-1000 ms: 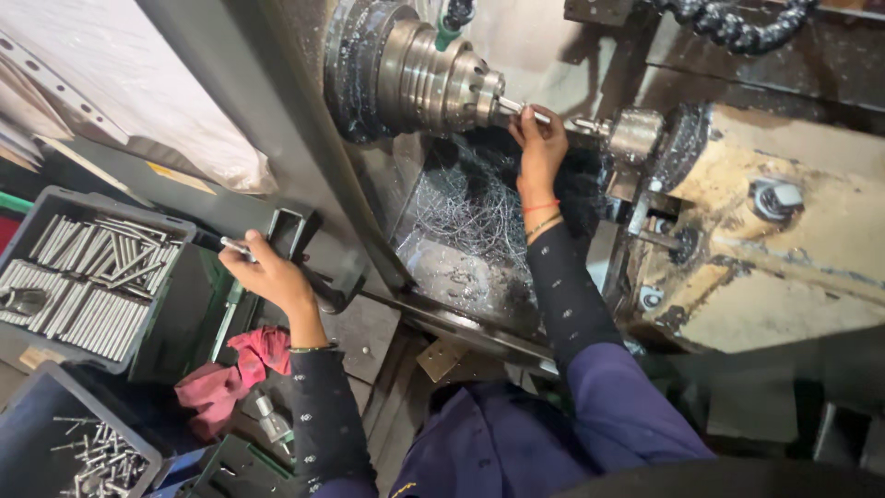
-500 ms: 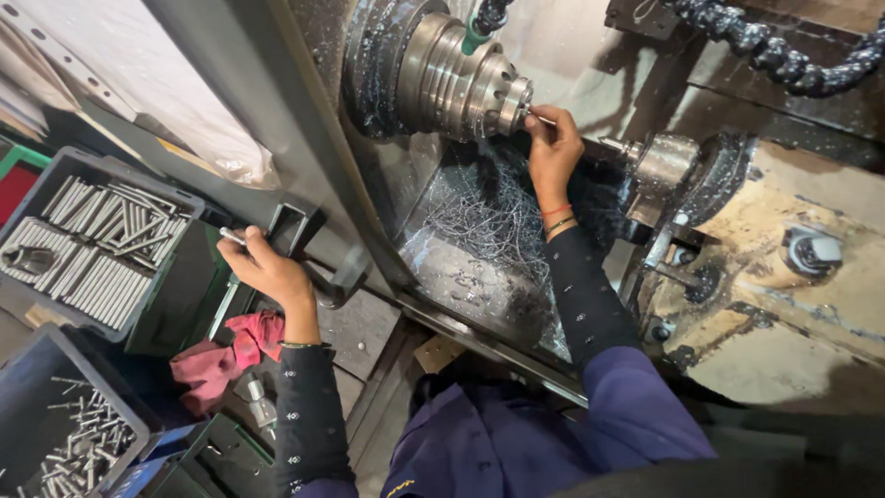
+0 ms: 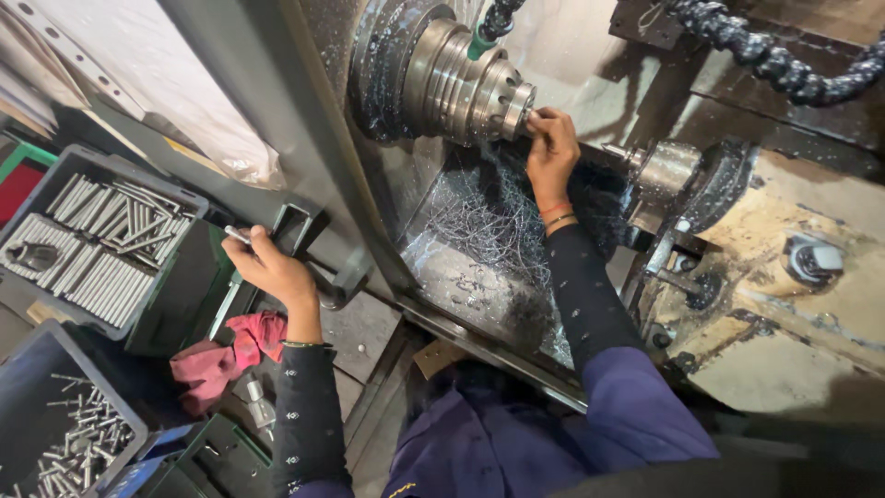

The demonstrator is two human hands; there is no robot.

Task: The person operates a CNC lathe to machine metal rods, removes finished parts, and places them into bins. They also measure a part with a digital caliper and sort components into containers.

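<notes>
I stand at a lathe. My right hand (image 3: 551, 146) reaches inside the machine, its fingertips closed at the nose of the steel chuck (image 3: 461, 85); whatever it pinches there is hidden by the fingers. My left hand (image 3: 269, 267) is outside, by the machine's door frame, gripping a short metal rod (image 3: 236, 235) whose end sticks out past my thumb. It hovers just right of a dark crate of metal rods (image 3: 92, 249).
Tangled metal swarf (image 3: 489, 221) lies in the bed below the chuck. The tool holder (image 3: 668, 171) sits right of my right hand. A red rag (image 3: 226, 355) lies below my left hand. A blue crate (image 3: 55, 433) of small metal parts stands at lower left.
My right hand has slid left along the spindle axis from the tool holder to the chuck nose. My left hand has stayed by the door frame with the rod.
</notes>
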